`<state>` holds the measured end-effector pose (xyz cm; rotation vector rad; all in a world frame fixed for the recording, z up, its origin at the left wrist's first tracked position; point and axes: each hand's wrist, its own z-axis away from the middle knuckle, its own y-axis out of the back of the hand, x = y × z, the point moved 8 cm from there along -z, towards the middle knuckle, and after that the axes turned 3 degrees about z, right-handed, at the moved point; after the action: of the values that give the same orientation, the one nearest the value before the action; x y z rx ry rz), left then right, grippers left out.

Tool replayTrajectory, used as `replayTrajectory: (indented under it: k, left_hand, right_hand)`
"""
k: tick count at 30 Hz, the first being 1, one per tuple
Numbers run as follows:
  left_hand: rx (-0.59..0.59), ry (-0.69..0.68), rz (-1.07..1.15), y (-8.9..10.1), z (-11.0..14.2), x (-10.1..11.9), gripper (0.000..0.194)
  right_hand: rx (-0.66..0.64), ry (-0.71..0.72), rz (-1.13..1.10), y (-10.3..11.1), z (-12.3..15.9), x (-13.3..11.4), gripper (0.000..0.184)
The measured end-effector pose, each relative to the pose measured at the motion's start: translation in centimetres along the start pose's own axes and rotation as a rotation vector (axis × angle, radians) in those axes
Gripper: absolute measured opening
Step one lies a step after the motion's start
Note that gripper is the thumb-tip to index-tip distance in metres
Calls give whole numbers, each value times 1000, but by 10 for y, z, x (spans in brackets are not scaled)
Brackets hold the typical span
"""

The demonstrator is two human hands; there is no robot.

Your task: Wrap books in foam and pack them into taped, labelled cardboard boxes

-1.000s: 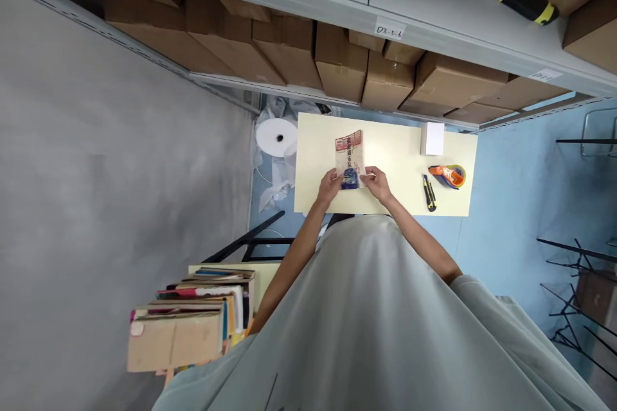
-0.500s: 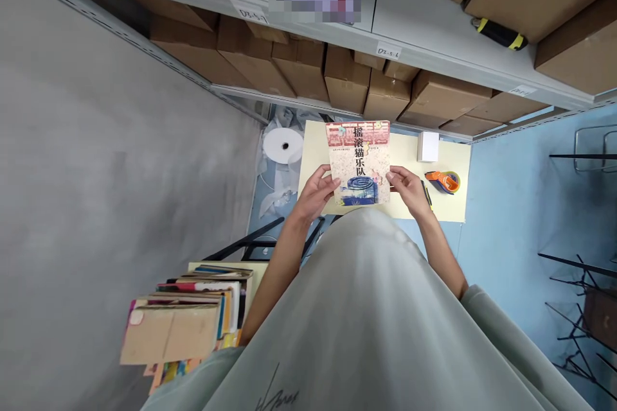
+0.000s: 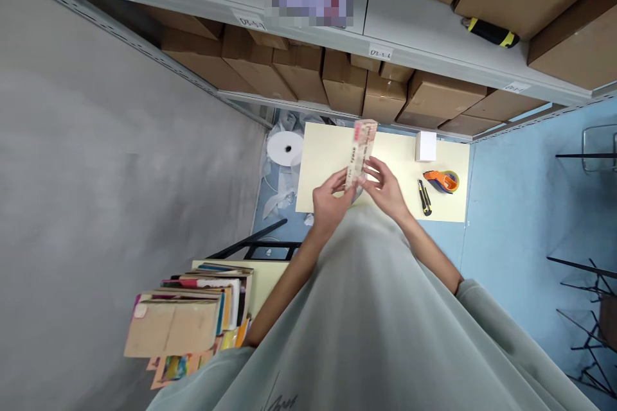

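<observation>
A book (image 3: 360, 144) is held above the pale yellow table (image 3: 325, 148), turned so that its spine and a narrow slice of the cover face me. My left hand (image 3: 332, 202) is closed on its lower left side, thumb near the bottom of the spine. On the other side, my right hand (image 3: 384, 191) has its fingers and thumb against the book's right edge. The book's lower end is partly hidden by the fingers. To the right on the table lie a black and yellow utility knife (image 3: 424, 198), an orange tape dispenser (image 3: 441, 181) and a small white box (image 3: 426, 146).
Stacked books (image 3: 178, 327) stand on a surface at my lower left. A white reel (image 3: 285, 148) with clear plastic wrap is left of the table. Ahead, a shelf (image 3: 308, 29) carries cardboard boxes (image 3: 344, 80) and another utility knife (image 3: 491, 33). Folding chairs (image 3: 590, 334) are far right.
The book has turned from its front cover facing me to its spine facing me. Both hands have come closer together, and the utility knife on the table shows more fully.
</observation>
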<state>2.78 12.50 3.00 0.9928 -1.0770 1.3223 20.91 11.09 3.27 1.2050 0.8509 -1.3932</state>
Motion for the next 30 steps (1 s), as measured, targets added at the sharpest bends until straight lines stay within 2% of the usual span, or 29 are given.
replayTrajectory:
  k: [2, 4, 6, 8, 9, 10, 11, 14, 16, 20, 22, 24, 30]
  left_hand:
    - [-91, -77, -82, -19, 14, 14, 38]
    - [-211, -118, -104, -28, 21, 22, 34]
    - [-192, -118, -95, -15, 15, 23, 41]
    - [-48, -87, -81, 15, 1, 16, 57]
    - [6, -52, -64, 29, -7, 9, 67]
    - [0, 17, -22, 36, -13, 0, 73]
    - [-55, 103, 38, 38, -18, -9, 75]
    - [-278, 304, 223, 23, -16, -24, 77]
    - [-341, 328, 295, 14, -10, -20, 77]
    - [-276, 258, 313, 13, -3, -8, 73]
    - [-244, 241, 308, 17, -2, -7, 71]
    - [-235, 244, 307, 20, -2, -9, 70]
    - [-213, 231, 304, 23, -4, -10, 66]
  right_hand:
    - [23, -7, -8, -7, 2, -3, 69]
    - [88, -12, 18, 1, 2, -4, 62]
    - [84, -19, 15, 13, 0, -3, 61]
    - [6, -37, -31, 22, 0, 0, 62]
    - [-36, -53, -62, 25, 1, 1, 62]
    - [-76, -72, -92, 26, 3, 3, 61]
    - [-113, -91, -117, 26, 5, 4, 60]
    - [-177, -120, -151, 23, 9, 4, 62]
    - [-170, -124, -176, 25, 8, 3, 65]
    - [-15, -158, -208, 48, 0, 6, 64]
    - [76, -144, -181, 65, -3, 6, 61]
    - [111, -117, -153, 75, -5, 3, 61]
    - [108, -77, -49, 72, -4, -4, 69]
